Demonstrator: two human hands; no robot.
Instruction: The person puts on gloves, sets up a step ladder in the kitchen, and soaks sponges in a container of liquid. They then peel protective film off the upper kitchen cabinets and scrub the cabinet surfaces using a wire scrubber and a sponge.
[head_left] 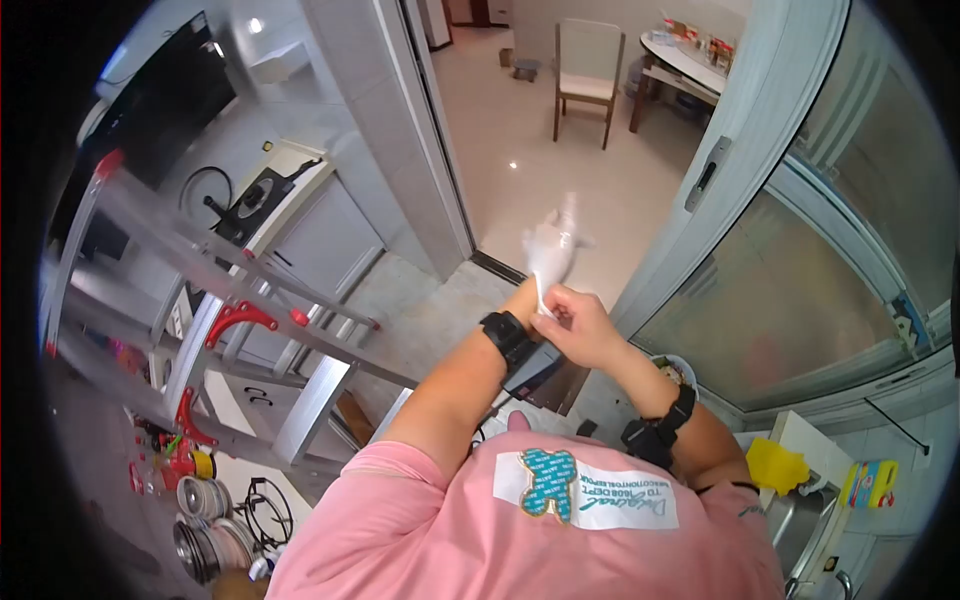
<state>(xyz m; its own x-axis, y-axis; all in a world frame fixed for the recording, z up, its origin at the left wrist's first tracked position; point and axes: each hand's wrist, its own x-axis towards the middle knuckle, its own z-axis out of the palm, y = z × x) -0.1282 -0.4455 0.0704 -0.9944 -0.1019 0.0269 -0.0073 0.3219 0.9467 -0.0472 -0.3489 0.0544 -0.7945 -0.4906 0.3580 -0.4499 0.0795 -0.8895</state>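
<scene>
Just above the centre of the frame, a thin white glove [549, 260] covers the left hand [556, 243], its long axis running nearly straight up the picture with a slight lean to the right. Its finger end points toward the chair [588, 75] at the top, and its cuff end faces down toward the pink shirt [420, 540] at the bottom. One tip reaches highest, while another part juts right; blur hides whether the left fingers are spread or pressed together. The right hand [582, 328], just below, pinches the cuff between thumb and fingers beside the left wrist. A black wristband [508, 338] circles the left forearm below the glove; another black strap [655, 436] sits on the right forearm. Left of the arms stands a metal ladder [312, 410]; at right is a glass-paned door [745, 300].
</scene>
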